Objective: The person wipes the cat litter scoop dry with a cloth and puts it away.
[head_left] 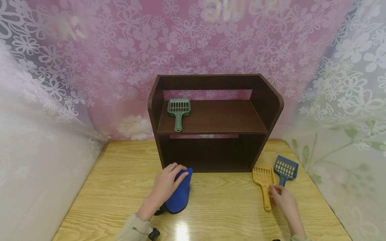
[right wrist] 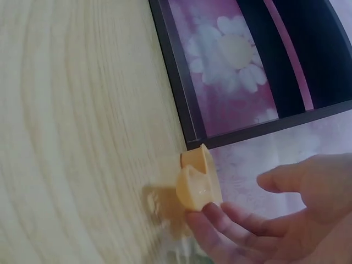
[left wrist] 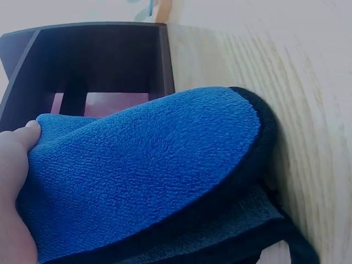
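On the left, my left hand [head_left: 165, 183] grips the upper end of a blue plush cloth [head_left: 180, 197], thumb on the near side. Dark edging and a folded dark layer of this cloth [left wrist: 154, 165] show in the left wrist view. Over on the right, my right hand [head_left: 284, 200] is at the handle of a yellow slotted litter scoop [head_left: 264, 177] lying on the table. In the right wrist view its fingertips [right wrist: 212, 212] touch the scoop's handle end, while the thumb [right wrist: 280, 179] stands apart from it. A blue litter scoop [head_left: 285, 167] lies just behind.
A dark brown two-tier shelf [head_left: 211, 117] stands at the back of the wooden table [head_left: 217, 204]. A green litter scoop [head_left: 178, 112] sits at the left of its upper tier. Floral curtains [head_left: 346, 134] hang behind and on both sides.
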Available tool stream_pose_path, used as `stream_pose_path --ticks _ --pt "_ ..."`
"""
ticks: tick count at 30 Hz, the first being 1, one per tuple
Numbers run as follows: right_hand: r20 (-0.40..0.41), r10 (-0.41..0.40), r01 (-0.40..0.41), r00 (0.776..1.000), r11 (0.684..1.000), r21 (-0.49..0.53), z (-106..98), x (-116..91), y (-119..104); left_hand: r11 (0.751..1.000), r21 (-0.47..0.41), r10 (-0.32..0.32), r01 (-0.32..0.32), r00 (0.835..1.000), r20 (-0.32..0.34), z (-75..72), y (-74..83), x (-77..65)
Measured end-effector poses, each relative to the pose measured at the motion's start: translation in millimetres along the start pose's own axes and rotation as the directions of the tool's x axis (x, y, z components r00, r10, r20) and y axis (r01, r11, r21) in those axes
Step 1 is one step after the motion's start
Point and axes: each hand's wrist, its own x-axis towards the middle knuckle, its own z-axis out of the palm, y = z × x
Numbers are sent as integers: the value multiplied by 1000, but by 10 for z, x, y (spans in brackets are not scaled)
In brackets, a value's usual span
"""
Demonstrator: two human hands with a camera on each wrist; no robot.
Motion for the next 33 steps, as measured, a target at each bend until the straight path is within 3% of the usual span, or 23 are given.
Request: stream_pose_path --ticks 5,8,12,15,17,24,29,33 --pt "85 44 -54 995 992 118 62 4 21 995 72 62 -61 998 -11 38 42 12" --pt "129 87 -117 988 962 247 103 19 53 989 116 95 -92 995 -20 49 61 21" --pt "144 109 -153 983 928 339 139 37 135 984 133 118 -116 993 -12 63 74 25" --pt "158 119 -177 980 886 429 155 41 188 986 125 113 -111 994 -8 87 61 15" --pt "182 126 -203 975 842 501 160 45 213 987 120 107 -104 994 -16 104 47 5" --pt "268 127 -267 955 763 589 146 60 255 987 110 118 -114 993 -30 133 12 -14" --pt "316 86 -290 945 666 687 132 62 248 990 96 106 -104 994 -21 129 10 -16" --pt "285 91 -272 954 661 699 93 2 238 992 82 102 -99 994 -27 120 11 -14"
